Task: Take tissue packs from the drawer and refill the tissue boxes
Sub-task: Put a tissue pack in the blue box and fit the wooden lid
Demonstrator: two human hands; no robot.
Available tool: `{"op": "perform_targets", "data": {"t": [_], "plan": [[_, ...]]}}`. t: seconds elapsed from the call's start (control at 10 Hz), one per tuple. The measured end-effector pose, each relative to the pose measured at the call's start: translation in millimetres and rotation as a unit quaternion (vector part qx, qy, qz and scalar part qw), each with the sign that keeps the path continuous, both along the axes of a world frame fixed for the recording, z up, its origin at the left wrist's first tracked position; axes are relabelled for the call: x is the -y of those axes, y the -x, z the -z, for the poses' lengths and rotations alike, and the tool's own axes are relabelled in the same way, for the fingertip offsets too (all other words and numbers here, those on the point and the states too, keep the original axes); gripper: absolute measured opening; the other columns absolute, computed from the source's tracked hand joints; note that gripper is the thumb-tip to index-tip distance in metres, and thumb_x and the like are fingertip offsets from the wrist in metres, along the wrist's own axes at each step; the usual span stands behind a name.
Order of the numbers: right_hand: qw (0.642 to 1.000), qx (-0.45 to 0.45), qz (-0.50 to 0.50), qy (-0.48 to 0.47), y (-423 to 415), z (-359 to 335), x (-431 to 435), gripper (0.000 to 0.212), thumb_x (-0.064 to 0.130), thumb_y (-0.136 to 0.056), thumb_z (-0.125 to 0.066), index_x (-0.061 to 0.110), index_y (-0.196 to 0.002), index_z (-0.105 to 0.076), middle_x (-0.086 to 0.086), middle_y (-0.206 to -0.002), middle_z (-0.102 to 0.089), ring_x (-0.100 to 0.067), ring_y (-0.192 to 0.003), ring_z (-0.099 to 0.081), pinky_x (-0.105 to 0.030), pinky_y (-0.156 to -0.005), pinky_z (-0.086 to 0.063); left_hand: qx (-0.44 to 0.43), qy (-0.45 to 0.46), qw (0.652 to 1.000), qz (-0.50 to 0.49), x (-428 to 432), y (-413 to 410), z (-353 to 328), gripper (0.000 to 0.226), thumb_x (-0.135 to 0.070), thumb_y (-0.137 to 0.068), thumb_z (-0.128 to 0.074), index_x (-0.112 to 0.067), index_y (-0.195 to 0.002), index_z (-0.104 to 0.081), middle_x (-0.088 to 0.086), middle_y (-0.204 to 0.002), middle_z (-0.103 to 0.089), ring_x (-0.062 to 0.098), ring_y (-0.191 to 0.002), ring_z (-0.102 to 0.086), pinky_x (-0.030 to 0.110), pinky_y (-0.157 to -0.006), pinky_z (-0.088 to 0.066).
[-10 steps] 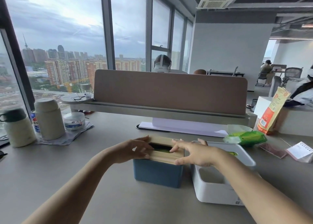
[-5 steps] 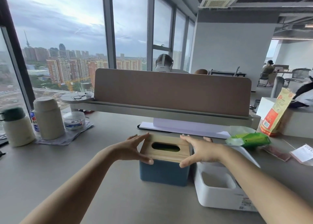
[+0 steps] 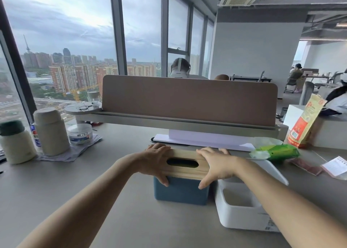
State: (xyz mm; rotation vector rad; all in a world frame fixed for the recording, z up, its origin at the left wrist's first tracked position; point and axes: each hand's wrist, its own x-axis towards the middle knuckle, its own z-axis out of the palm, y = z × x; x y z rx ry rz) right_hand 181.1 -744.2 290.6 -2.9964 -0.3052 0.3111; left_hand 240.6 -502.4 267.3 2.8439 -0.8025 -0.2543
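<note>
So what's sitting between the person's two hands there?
In the head view, the wooden lid of the blue tissue box, with its dark oval slot, lies between the left hand and right hand. Both hands press on its ends.

Blue tissue box [image 3: 180, 192] upright on desk, wooden slotted lid [image 3: 185, 166] seated; green tissue pack [image 3: 276, 151] right.

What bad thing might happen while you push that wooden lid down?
The thumbs curl under the lid edge on the blue box, so they might get pinched. No tissue shows through the slot, so it may be trapped inside. The right arm lies over the open white box and could knock it.
</note>
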Motion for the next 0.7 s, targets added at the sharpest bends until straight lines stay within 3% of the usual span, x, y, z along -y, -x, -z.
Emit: {"op": "perform_targets", "data": {"t": [0.1,0.2,0.3,0.5,0.6,0.7], "plan": [[1.0,0.02,-0.013,0.019,-3.9,3.5,-0.9,0.12,0.065,-0.06,-0.074,0.024,-0.153,-0.01,0.008,-0.157,-0.018,-0.025,-0.142,-0.015,-0.037,-0.118,-0.014,0.027,-0.008,0.999,0.021,1.0,-4.6,3.8,0.114,-0.066,-0.046,-0.079,-0.028,-0.141,-0.029,-0.009,-0.137,-0.031,0.015,-0.132,-0.024,0.035,-0.112,-0.033],[0.999,0.02,-0.015,0.022,-8.1,6.4,2.2,0.121,0.067,-0.059,-0.073,0.025,-0.153,-0.01,0.01,-0.158,-0.015,-0.023,-0.146,-0.01,-0.039,-0.12,-0.006,0.049,0.002,0.998,0.035,1.9,-1.9,4.9,0.101,-0.058,-0.057,-0.08,-0.025,-0.14,-0.032,-0.006,-0.136,-0.032,0.017,-0.132,-0.023,0.034,-0.112,-0.031],[0.999,0.015,-0.028,0.037,-11.4,12.7,6.3,0.121,0.066,-0.062,-0.069,0.028,-0.154,-0.001,0.013,-0.162,0.002,-0.004,-0.148,-0.001,-0.048,-0.115,0.021,0.012,0.057,0.998,-0.001,-5.4,4.8,11.7,0.112,-0.053,-0.062,-0.081,-0.028,-0.151,-0.017,-0.01,-0.151,-0.017,0.019,-0.14,-0.016,0.034,-0.117,-0.022],[0.998,0.015,-0.024,0.056,-3.0,8.3,2.1,0.118,0.06,-0.068,-0.068,0.029,-0.153,0.007,0.009,-0.162,0.011,-0.006,-0.146,0.015,-0.057,-0.11,0.025,0.022,0.061,0.998,-0.009,-13.0,9.1,19.6,0.121,-0.064,-0.061,-0.075,-0.036,-0.153,-0.001,-0.018,-0.16,-0.003,0.02,-0.147,0.003,0.051,-0.12,-0.001],[0.997,0.027,-0.021,0.07,4.4,10.0,0.2,0.114,0.062,-0.07,-0.065,0.029,-0.153,0.006,0.011,-0.162,0.009,-0.006,-0.145,0.02,-0.058,-0.109,0.026,0.026,0.059,0.998,-0.012,-15.0,15.6,24.5,0.126,-0.062,-0.065,-0.075,-0.032,-0.152,0.011,-0.015,-0.161,0.013,0.021,-0.147,0.022,0.053,-0.118,0.012],[0.999,0.037,-0.019,0.028,16.0,3.3,-0.6,0.115,0.067,-0.069,-0.065,0.032,-0.153,0.005,0.015,-0.161,0.007,-0.002,-0.143,0.023,-0.055,-0.109,0.028,0.03,0.096,0.995,-0.003,-19.4,24.3,26.3,0.135,-0.069,-0.059,-0.074,-0.032,-0.15,0.018,-0.013,-0.159,0.023,0.02,-0.143,0.031,0.053,-0.117,0.015]]}}
